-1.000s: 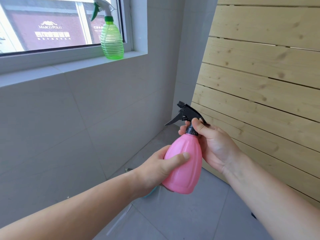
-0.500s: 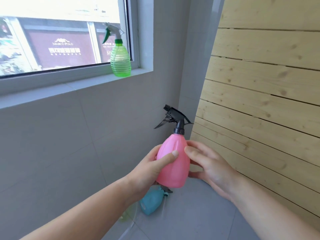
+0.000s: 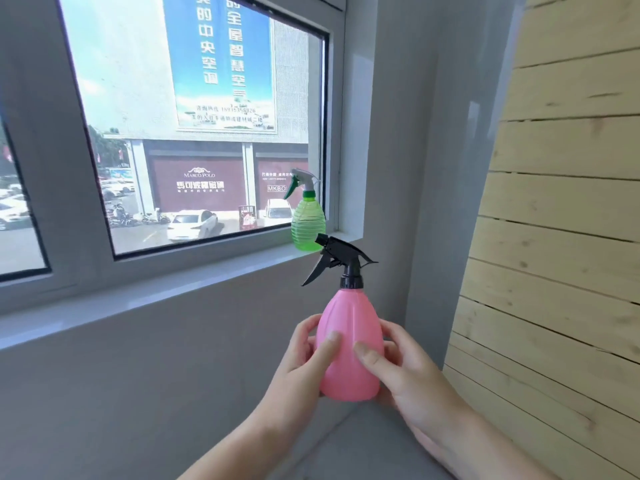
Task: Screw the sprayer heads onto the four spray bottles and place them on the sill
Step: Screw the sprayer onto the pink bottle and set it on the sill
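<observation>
Pink bottle (image 3: 350, 344) with black sprayer head (image 3: 337, 259) on, clasped upright between left hand (image 3: 304, 355) and right hand (image 3: 401, 365), below the sill (image 3: 173, 292); green bottle (image 3: 307, 220) parked there above the grip; other two unseen.

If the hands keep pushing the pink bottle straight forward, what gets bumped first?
Probably the grey wall under the sill. Both hands, left hand and right hand, hold the pink bottle below sill height. The green bottle stands higher up. Depth is unclear.
</observation>
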The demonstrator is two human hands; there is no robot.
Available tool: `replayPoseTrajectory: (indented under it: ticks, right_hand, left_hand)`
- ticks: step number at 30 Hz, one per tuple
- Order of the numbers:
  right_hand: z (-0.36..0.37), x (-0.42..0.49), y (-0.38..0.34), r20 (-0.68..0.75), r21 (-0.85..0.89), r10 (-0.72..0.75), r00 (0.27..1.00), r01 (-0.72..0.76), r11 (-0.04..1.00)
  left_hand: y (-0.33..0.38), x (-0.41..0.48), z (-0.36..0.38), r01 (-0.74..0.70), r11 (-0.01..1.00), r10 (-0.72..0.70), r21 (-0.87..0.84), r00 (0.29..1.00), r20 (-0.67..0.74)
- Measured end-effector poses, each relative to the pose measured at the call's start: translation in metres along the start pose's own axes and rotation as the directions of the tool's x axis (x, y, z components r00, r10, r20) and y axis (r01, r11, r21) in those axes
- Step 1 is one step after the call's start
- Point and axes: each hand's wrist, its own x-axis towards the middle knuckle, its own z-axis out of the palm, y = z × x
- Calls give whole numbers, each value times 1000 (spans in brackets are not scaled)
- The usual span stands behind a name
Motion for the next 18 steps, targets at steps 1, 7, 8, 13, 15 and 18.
replayPoseTrajectory:
  ticks: [1,7,8,13,15,18]
  right_hand:
    - [6,11,-4,1,-22,-15,1000,15,1000]
    - [46,96,-43,65,-128,-128,990,136,982]
    - [52,110,-48,69,-152,-143,987,152,977]
    - [81,175,-70,81,-291,-192,978,207,934]
    - [91,196,-73,70,-323,-198,978,210,923]
    - [102,217,-75,75,-348,-200,977,214,913]
  left_hand:
    - [7,5,-7,-24,999,25,23,1000,-8]
    - [54,62,-65,-120,970,129,211,991,-26]
    - [62,73,-74,-119,962,132,244,991,-36]
    - [89,120,-113,-108,920,161,376,981,-112]
    - [95,135,-123,-102,920,162,380,978,-129]
    - [98,156,-135,-84,903,169,420,971,-168]
